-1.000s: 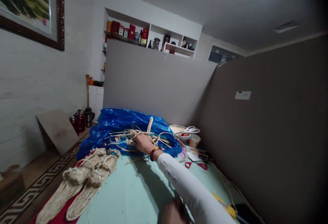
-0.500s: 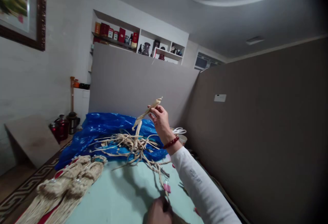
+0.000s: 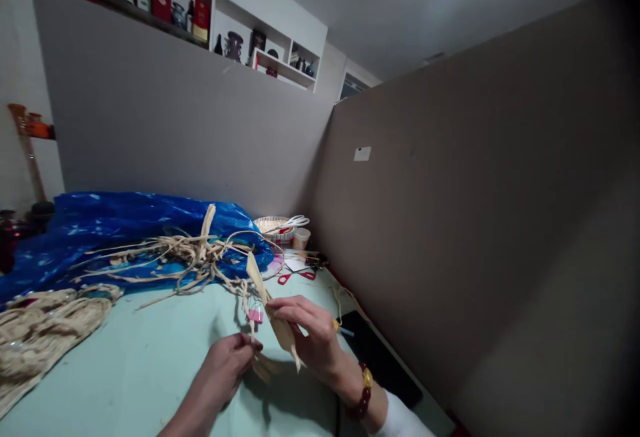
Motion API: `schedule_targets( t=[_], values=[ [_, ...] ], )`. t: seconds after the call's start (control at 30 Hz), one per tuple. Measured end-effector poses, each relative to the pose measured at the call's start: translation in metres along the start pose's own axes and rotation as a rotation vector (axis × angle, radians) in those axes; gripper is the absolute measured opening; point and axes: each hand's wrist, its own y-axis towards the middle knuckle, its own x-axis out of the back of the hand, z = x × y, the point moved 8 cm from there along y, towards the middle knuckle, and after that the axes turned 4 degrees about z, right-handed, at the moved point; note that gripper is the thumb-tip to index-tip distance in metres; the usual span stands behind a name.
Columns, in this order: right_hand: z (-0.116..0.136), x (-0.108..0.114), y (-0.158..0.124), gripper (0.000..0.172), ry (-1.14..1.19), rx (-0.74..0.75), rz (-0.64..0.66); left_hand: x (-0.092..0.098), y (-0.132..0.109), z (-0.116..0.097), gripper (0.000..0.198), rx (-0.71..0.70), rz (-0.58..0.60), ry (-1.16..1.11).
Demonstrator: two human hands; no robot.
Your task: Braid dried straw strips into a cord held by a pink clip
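My right hand [image 3: 315, 333] pinches a flat, pale strip of dried plant fibre [image 3: 257, 275], which slants up and away from the fingers, its twisted end hanging below them. Close by on the left, my left hand [image 3: 225, 365] has thumb and fingers closed on the lower part of a twisted fibre cord [image 3: 245, 298]. A pink binder clip [image 3: 255, 316] grips that cord just beyond the fingertips, and loose fibre ends fan out beneath the hand. Farther back, a tangled heap of similar strips [image 3: 200, 249] lies on a blue plastic bag [image 3: 100, 213].
Woven fibre slippers [image 3: 50, 330] lie at the left of the pale green tabletop [image 3: 150, 337]. Red-handled scissors [image 3: 297, 275], a paper cup [image 3: 301, 238] and a woven basket [image 3: 265, 225] stand at the back right. Beside my right arm is a flat black object [image 3: 383, 357]. Grey partitions [image 3: 430, 210] enclose the table.
My right hand has come down from above the heap, bringing the strip beside my left hand. My left hand now shows clearly at the cord. The view has turned right.
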Motion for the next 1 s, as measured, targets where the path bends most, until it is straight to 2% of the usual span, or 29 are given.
schedule_targets(
  t=[0.03,0.1,0.2,0.33,0.43,0.57,0.67,0.83,1.0],
  values=[
    [-0.003,-0.001,-0.004,0.027,0.0,0.017,0.019,-0.007,-0.003,-0.003,0.032,0.005,0.068,-0.1],
    [-0.003,-0.004,-0.007,0.03,0.015,0.045,0.064,-0.01,-0.009,-0.007,0.03,0.037,0.088,-0.161],
    [0.002,-0.006,-0.007,0.03,0.064,0.014,0.099,-0.01,-0.014,-0.009,0.032,0.091,0.101,-0.115],
    [-0.007,-0.01,-0.012,0.011,0.139,-0.167,0.072,-0.009,-0.016,-0.005,0.039,0.133,0.156,-0.033],
    [-0.025,-0.018,-0.021,0.008,0.152,-0.314,0.079,-0.009,-0.017,-0.004,0.044,0.127,0.158,-0.042],
    [-0.048,-0.026,-0.034,0.028,0.183,-0.513,0.064,-0.013,-0.017,-0.008,0.044,0.103,0.167,-0.01],
    [-0.06,-0.038,-0.039,0.038,0.356,-0.638,0.092,-0.014,-0.015,-0.01,0.044,0.072,0.178,0.079],
    [-0.068,-0.047,-0.043,0.014,0.452,-0.76,0.123,-0.011,-0.014,-0.014,0.04,-0.017,0.189,0.213],
    [-0.07,-0.047,-0.047,0.011,0.436,-0.819,0.121,-0.011,-0.014,-0.016,0.035,-0.05,0.191,0.277]
  ],
)
